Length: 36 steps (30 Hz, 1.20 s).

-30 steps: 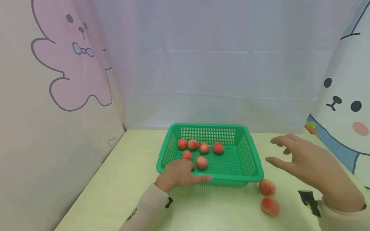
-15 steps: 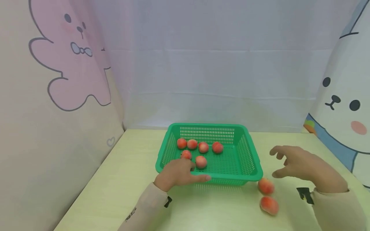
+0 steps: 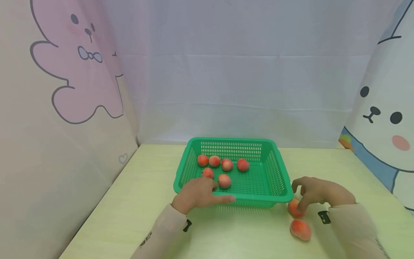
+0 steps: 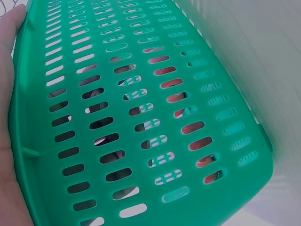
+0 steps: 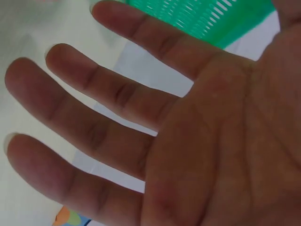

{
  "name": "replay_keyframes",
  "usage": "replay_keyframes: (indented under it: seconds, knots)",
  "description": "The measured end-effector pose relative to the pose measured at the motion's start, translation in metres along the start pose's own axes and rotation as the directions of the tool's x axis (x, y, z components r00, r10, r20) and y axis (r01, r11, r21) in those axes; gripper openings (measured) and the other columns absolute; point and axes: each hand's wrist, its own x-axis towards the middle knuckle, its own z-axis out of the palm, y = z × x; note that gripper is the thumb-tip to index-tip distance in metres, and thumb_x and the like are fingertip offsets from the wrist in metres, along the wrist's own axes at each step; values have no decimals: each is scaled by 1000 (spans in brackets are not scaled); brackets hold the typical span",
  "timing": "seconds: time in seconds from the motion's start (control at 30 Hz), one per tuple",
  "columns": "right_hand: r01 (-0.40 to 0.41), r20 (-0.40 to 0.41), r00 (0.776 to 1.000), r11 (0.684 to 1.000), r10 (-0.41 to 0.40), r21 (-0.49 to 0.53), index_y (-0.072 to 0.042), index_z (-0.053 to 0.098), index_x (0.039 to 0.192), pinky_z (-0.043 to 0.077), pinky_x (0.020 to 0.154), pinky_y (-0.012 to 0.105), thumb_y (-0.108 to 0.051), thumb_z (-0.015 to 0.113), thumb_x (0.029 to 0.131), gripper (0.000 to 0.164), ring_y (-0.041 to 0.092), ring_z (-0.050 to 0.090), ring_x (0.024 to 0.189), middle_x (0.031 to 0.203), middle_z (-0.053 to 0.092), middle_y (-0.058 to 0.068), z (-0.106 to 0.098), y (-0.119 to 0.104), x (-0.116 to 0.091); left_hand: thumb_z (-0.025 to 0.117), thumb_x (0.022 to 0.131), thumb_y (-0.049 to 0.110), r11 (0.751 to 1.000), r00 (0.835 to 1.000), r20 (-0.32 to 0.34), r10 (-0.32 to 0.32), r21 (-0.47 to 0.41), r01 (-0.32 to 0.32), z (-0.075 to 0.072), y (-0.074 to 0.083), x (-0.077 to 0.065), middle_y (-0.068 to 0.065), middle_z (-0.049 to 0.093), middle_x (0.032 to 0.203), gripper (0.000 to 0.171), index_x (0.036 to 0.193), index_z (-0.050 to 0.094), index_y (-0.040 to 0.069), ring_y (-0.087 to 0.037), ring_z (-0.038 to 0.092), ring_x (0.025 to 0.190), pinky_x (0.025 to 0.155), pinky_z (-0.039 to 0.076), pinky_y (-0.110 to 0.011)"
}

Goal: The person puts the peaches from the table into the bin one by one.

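My left hand [image 3: 198, 195] holds the front left rim of a green plastic basket [image 3: 258, 199], fingers inside and thumb along the outside. The left wrist view shows its slotted wall [image 4: 117, 136], with red fruit glimpsed through the holes. Several peaches [image 3: 224, 181] lie in the basket's left and middle part. At the basket's front right corner, my right hand [image 3: 320, 192] reaches over a peach [image 3: 293, 208], its thumb in front of the fruit. In the right wrist view the fingers [image 5: 42, 94] are spread, and no peach shows there.
Another peach [image 3: 300, 230] lies on the pale yellow table [image 3: 136, 201], nearer to me than the reached one. A whitish curtain [image 3: 239, 79] hangs behind the basket. Cartoon-printed panels stand at the left [image 3: 81, 72] and right [image 3: 381, 126].
My right hand has moved left and down from beside the basket to the farther loose peach. The left hand stays on the basket rim, and the peaches keep their places.
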Motion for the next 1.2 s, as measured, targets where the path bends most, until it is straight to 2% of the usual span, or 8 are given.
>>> replay_keyframes:
  seconds: [0.1, 0.2, 0.3, 0.67, 0.8, 0.93, 1.07, 1.2]
  knots:
    - [-34, 36, 999, 998, 32, 50, -7, 64, 120, 54, 83, 65, -13, 87, 77, 50, 36, 63, 97, 114, 63, 21, 3, 0, 3, 62, 82, 91, 1000, 1000, -3, 0, 1, 0, 1, 0, 1, 8, 52, 69, 67, 80, 59, 24, -14, 51, 60, 59, 42, -34]
    - [-87, 61, 995, 993, 82, 85, -5, 63, 132, 51, 91, 71, -12, 89, 76, 62, 36, 64, 105, 118, 64, 19, 6, 1, 6, 62, 82, 91, 1000, 1000, -5, 1, 1, -1, 1, 0, 1, 8, 51, 69, 67, 79, 58, 24, -14, 50, 59, 58, 41, -34]
    - [-107, 63, 993, 990, 101, 97, -2, 60, 142, 50, 92, 72, -9, 89, 75, 73, 34, 64, 106, 117, 66, 16, 9, 2, 8, 62, 82, 91, 1000, 1000, -4, 2, 3, -2, 1, -1, 1, 8, 51, 68, 67, 78, 58, 24, -14, 50, 59, 58, 41, -33]
    - [-106, 40, 994, 992, 104, 62, -3, 60, 141, 53, 88, 69, -16, 95, 75, 75, 41, 65, 105, 123, 66, 17, 12, 7, 11, 62, 82, 90, 1000, 1000, -6, 7, 5, -7, 0, -1, 0, 8, 49, 68, 66, 78, 58, 24, -13, 48, 58, 57, 40, -33]
    - [-41, -9, 999, 999, 41, 17, -2, 64, 130, 55, 82, 61, -9, 88, 74, 61, 34, 63, 97, 114, 65, 14, 9, 10, 11, 62, 82, 90, 1000, 1000, -6, 12, 8, -12, 1, -1, 0, 8, 49, 68, 67, 78, 58, 23, -13, 49, 58, 57, 40, -33]
    - [68, -87, 994, 996, -73, -62, -1, 68, 113, 54, 79, 51, -1, 83, 71, 44, 27, 59, 89, 102, 65, 8, 3, 13, 11, 62, 83, 90, 1000, 1000, -6, 15, 10, -15, 0, -1, -1, 8, 50, 68, 67, 78, 59, 23, -13, 50, 59, 58, 40, -33]
    - [159, -179, 968, 983, -174, -92, 1, 71, 104, 51, 74, 43, 3, 82, 68, 38, 24, 56, 85, 96, 67, 4, -3, 16, 9, 61, 83, 90, 1000, 1000, -7, 19, 7, -19, -1, -1, -1, 8, 49, 68, 67, 78, 58, 23, -13, 49, 59, 58, 40, -33]
    - [191, -283, 935, 976, -215, -108, 4, 69, 109, 49, 72, 40, 2, 85, 69, 44, 26, 56, 85, 97, 65, 9, -9, 16, 4, 61, 83, 90, 1000, 1000, -10, 23, 8, -23, -1, -1, -2, 9, 49, 67, 67, 78, 58, 23, -12, 49, 59, 58, 40, -32]
